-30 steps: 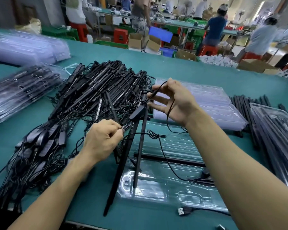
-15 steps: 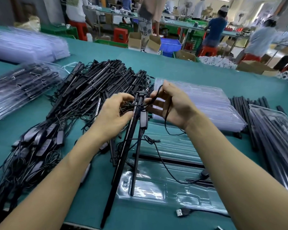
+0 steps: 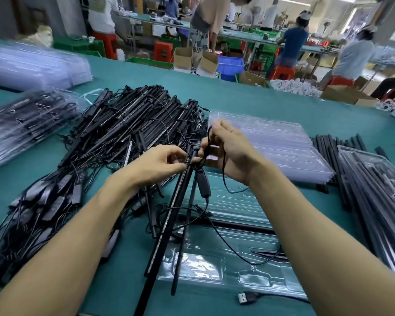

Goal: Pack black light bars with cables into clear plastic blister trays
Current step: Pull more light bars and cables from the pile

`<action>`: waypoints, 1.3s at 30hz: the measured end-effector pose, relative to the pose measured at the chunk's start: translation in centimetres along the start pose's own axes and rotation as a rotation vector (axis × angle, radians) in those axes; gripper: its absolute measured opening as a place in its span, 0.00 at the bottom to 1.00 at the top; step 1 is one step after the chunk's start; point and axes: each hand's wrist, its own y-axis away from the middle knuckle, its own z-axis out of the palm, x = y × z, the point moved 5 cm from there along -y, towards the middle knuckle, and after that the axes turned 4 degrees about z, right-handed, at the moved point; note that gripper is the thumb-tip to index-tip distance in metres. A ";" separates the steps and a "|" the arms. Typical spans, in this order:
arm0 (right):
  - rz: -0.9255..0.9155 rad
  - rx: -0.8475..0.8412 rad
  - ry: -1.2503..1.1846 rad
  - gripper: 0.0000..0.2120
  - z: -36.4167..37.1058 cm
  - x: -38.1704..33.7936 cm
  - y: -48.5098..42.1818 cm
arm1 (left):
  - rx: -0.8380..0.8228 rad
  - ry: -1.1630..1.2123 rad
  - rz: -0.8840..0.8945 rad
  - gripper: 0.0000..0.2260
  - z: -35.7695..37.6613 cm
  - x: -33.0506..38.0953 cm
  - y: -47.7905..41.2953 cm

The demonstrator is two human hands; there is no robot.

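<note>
Fingers (image 3: 176, 155) of left hand (image 3: 160, 165) pinching thin black cable (image 3: 224, 176) atop two long black light bars (image 3: 169, 215); right hand (image 3: 230, 153) curled round its loop. Bars slanting down onto near clear plastic blister tray (image 3: 214, 270) on teal table (image 3: 237, 99). Tangled pile of bars (image 3: 135, 124) far left, stack of empty trays (image 3: 271, 142) right.

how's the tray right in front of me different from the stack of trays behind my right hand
The front tray lies single; the stack of trays is many piled up. The front tray already holds a black bar; the stack looks empty. Both are clear plastic on the green table.
</note>
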 end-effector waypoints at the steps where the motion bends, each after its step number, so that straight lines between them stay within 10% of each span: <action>1: -0.004 -0.003 0.038 0.15 -0.1 0.0 0.1 | -0.011 -0.046 0.009 0.03 -0.4 0.1 0.1; 9: -0.022 -0.137 0.431 0.14 1.4 0.2 1.3 | 0.140 -0.156 0.147 0.11 -0.9 1.5 -0.5; 17: -0.148 -0.286 0.826 0.13 4.6 0.9 2.4 | 0.236 0.252 0.041 0.13 -0.2 0.6 -1.6; 24: -0.217 -0.379 1.107 0.14 6.1 1.1 3.0 | -0.013 0.270 -0.108 0.12 1.3 0.9 -2.7; 32: -0.332 -0.462 0.678 0.13 7.0 0.8 3.6 | 0.062 0.461 -0.390 0.07 2.4 -1.1 -0.6; 39: -0.423 -0.154 -0.062 0.13 2.7 -3.4 2.3 | -0.182 0.134 -0.362 0.09 3.2 -3.3 -2.2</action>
